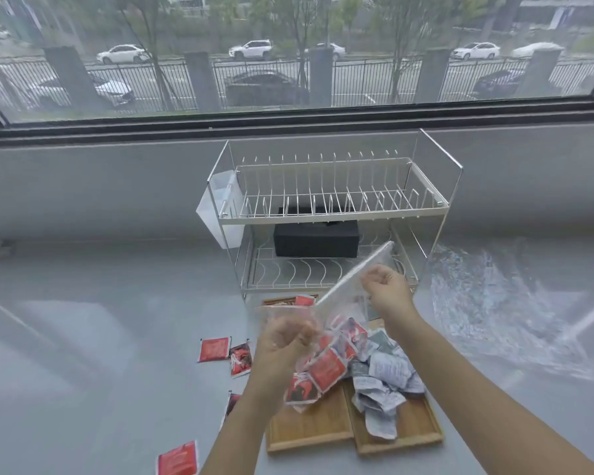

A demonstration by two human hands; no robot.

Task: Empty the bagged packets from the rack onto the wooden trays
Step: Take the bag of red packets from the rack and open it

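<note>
A clear plastic bag is stretched between my two hands above the wooden trays. My left hand pinches its lower end; my right hand grips its upper end, held higher. Red packets are spilling out below the bag onto the left wooden tray. Grey-white packets lie heaped on the right wooden tray. The white two-tier wire rack stands behind the trays; its upper shelf holds nothing.
Several red packets lie loose on the grey table left of the trays, such as one and one near the front edge. A black box sits on the rack's lower shelf. Crumpled clear plastic lies at right.
</note>
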